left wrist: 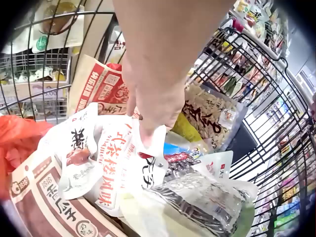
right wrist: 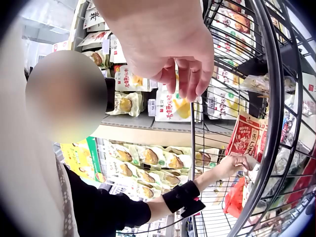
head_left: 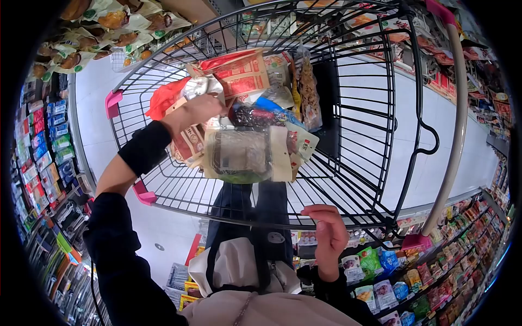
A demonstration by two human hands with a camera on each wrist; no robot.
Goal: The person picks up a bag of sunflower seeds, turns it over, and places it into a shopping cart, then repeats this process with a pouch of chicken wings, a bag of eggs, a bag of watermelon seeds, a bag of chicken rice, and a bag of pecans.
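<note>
Inside the shopping cart (head_left: pixel 361 187), my left hand (head_left: pixel 193 115) reaches down among the packets. Its curled fingers pinch the top of a white food packet (left wrist: pixel 114 160) with red lettering, the fingertips partly hidden by its folds. Beside that lie another white packet (left wrist: pixel 78 155), a brown-and-cream paper package (left wrist: pixel 61 202) and a clear-fronted bag (head_left: pixel 239 155). A red-and-kraft packet (head_left: pixel 242 76) and a red plastic bag (head_left: pixel 166 98) sit farther along. My right hand (head_left: pixel 330 239) hovers with relaxed fingers by the cart's near side rim, holding nothing.
A bag of pale dried food (left wrist: pixel 211 112) leans by the cart's black panel (head_left: pixel 327 103). The cart handle (head_left: pixel 454 125) runs along the right. Shelves of snack packets (head_left: pixel 424 282) stand close by on the right, and hanging goods (head_left: pixel 41 141) line the left. White floor (head_left: pixel 98 103) shows between.
</note>
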